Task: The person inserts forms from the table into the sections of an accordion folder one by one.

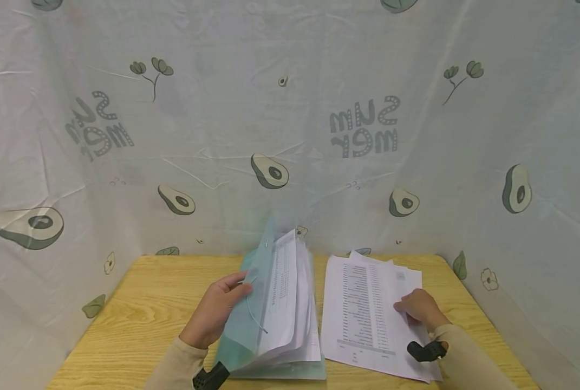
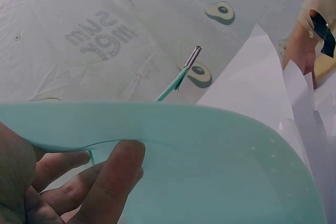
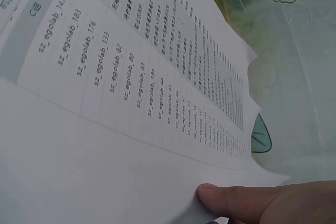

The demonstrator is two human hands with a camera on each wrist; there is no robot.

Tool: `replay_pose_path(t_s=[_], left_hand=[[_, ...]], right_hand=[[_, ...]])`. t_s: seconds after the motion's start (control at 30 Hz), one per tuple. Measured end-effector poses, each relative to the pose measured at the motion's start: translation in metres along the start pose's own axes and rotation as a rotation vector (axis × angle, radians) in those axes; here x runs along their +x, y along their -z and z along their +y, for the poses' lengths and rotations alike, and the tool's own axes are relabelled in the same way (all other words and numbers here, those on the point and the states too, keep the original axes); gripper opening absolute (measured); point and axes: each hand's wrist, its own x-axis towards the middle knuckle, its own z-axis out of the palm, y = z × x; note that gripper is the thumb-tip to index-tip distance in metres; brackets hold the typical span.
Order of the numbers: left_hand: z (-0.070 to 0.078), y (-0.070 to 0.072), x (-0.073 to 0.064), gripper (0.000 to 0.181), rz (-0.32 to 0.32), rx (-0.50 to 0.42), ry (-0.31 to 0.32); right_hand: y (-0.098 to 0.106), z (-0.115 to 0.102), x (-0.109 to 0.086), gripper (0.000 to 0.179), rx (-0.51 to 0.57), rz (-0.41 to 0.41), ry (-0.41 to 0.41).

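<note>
Before a pale curtain (image 1: 221, 124) printed with avocado halves and leaves, the wood-grained table (image 1: 163, 287) spreads across the lower part of the head view, and on it, just left of the middle on the near side, sits the pale teal folder (image 1: 236, 336), its cover lifted and tilted up, the inner sheets (image 1: 282, 303) fanning along their edges! Just beside it on the right lie the loose sheets (image 1: 358, 325), overlapping unevenly and covered in printed columns, and to the grips we go: the left hand (image 1: 214, 309) has the cover clamped near its outer edge, thumb against the teal plastic, the other fingers bent, though how far they reach round the edge I cannot tell; that arm comes in from the lower left, the hand raised above the table and angled up towards the folder! Over on the other side, the right hand (image 1: 422, 307) pinches the right edge of the loose sheets, thumb laid on top and pointing left, fingers mostly hidden beneath, only paper between them; its forearm slants in from the lower right, the hand low over the pile! Beige sleeves (image 1: 470, 355) cover both forearms, black wrist devices (image 1: 426, 351) sit at both wrists, and a thin cord (image 1: 254, 316) dangles down the cover, while the left wrist view picks out a small metal tip (image 2: 193, 57)
</note>
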Motion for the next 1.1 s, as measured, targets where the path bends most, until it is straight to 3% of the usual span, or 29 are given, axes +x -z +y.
replay_pose_path(t_s=[0.2, 0.43, 0.73, 0.83, 1.1], left_hand=[[-0.001, -0.001, 0.0, 0.049, 0.004, 0.003, 0.004], [0.0, -0.001, 0.0, 0.05, 0.001, 0.008, 0.002], [-0.001, 0.0, -0.001, 0.05, -0.008, 0.009, 0.002], [-0.001, 0.0, -0.002, 0.051, -0.01, 0.007, -0.001], [-0.001, 0.002, -0.002, 0.049, -0.01, 0.015, -0.009]], right_hand=[[0.001, 0.004, 0.0, 0.034, 0.041, 0.001, 0.01], [0.01, 0.007, -0.009, 0.042, -0.012, -0.018, 0.164], [0.026, 0.003, -0.021, 0.033, 0.072, -0.02, 0.246], [0.031, 0.004, -0.023, 0.031, 0.115, -0.012, 0.256], [0.045, 0.006, -0.027, 0.05, 0.203, -0.01, 0.228]])
